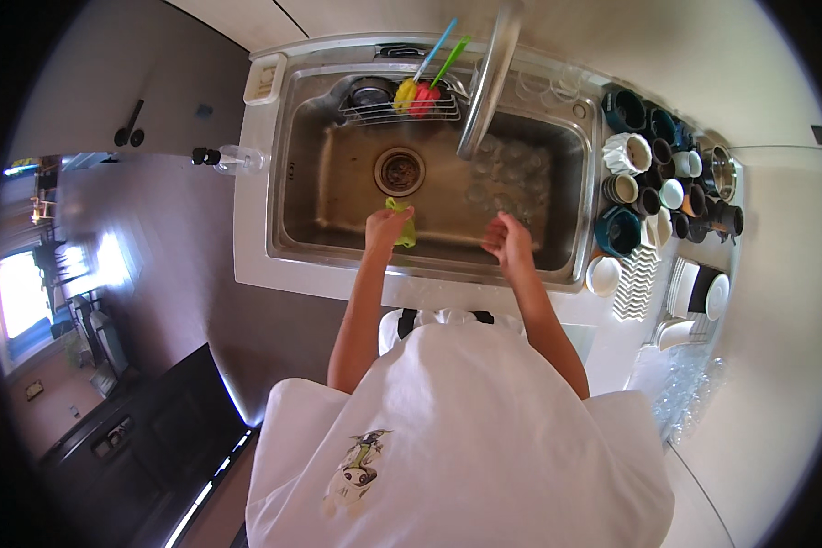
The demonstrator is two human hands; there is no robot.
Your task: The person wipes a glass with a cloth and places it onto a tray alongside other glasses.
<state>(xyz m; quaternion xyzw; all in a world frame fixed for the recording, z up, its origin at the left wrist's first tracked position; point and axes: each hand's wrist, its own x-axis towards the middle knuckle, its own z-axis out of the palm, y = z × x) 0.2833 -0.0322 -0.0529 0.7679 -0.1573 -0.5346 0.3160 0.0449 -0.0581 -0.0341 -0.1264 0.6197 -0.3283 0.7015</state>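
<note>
Over the front of a stainless steel sink (438,263), my left hand (385,229) grips a yellow-green cloth (405,231) that hangs from its fingers. My right hand (510,243) is held over the front right of the basin, its fingers loosely curled and apart, with nothing seen in them. Beyond the right hand, several clear glass pieces (510,168) lie in the basin. The round drain (399,172) is beyond the left hand. A wire rack (401,113) at the back holds a yellow brush head (405,95), a red brush head (424,100) and a dark bowl (372,92).
The metal faucet (486,82) reaches over the sink. Crowded cups, a teal bowl (618,231) and a white ridged rack (636,283) line the right counter. A clear pump bottle (241,159) and white tray (265,79) stand left. Clear glasses (551,85) stand behind.
</note>
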